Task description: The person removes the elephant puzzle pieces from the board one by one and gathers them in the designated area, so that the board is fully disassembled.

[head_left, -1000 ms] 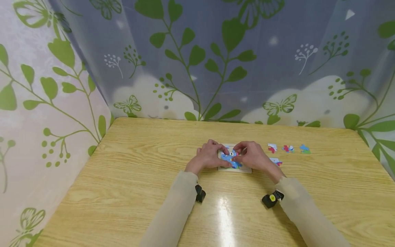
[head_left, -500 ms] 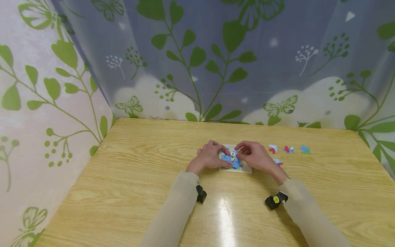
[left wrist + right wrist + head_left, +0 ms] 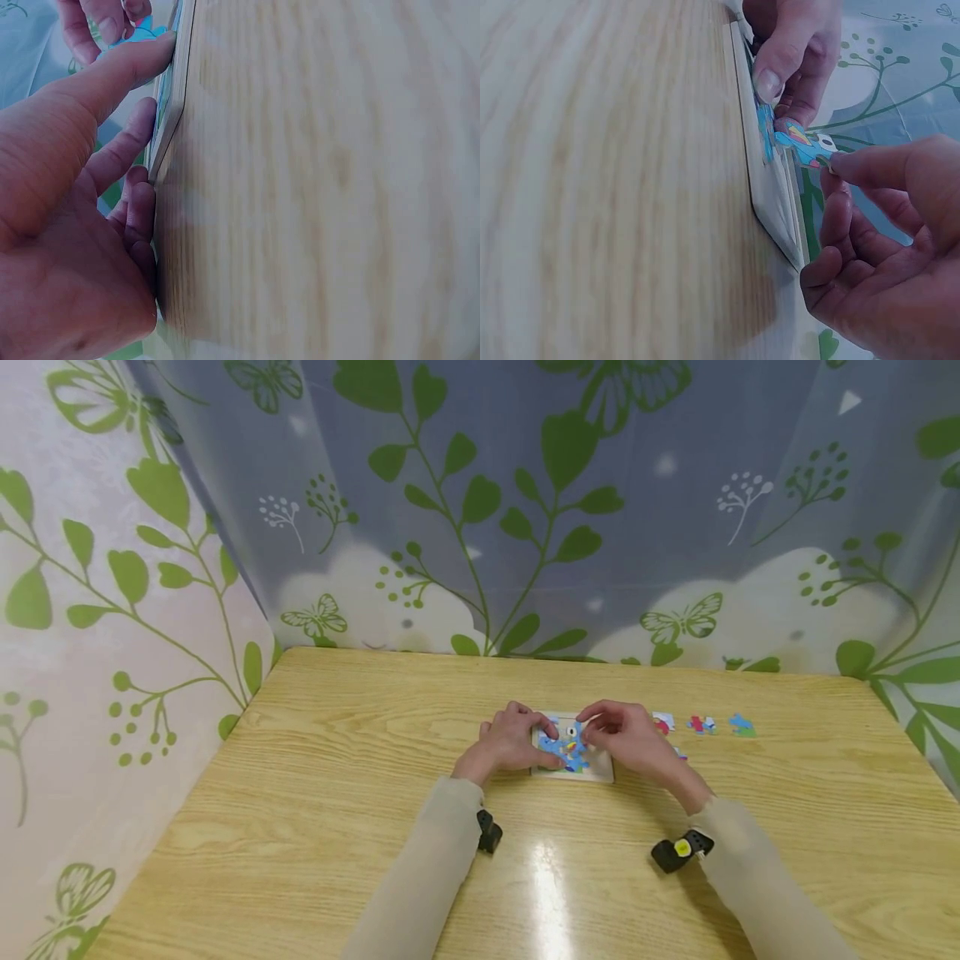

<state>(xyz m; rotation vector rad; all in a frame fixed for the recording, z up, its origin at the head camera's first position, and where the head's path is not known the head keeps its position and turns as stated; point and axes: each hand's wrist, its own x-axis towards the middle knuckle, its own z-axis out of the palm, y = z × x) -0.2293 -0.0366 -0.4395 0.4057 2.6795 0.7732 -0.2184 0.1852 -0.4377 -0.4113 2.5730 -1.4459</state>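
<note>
Desk of yellowish wood (image 3: 330,727) stretches past the edges of the pale rectangular tray (image 3: 600,770), left grip (image 3: 512,739) spread upon it, while only the right-wrist view clearly shows right grip (image 3: 900,274) pinching a blue jigsaw piece (image 3: 808,148) angled up.

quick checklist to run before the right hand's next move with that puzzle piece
1. Right hand grips piece: ok, pinched at one end.
2. Left hand on board: ok, thumb and finger touch it.
3. Piece lying flat: not ok, it is tilted.
4. Piece matches its gap: cannot tell.
5. Loose pieces fully in sight: not ok, two are partly behind the right hand in the head view.
</note>
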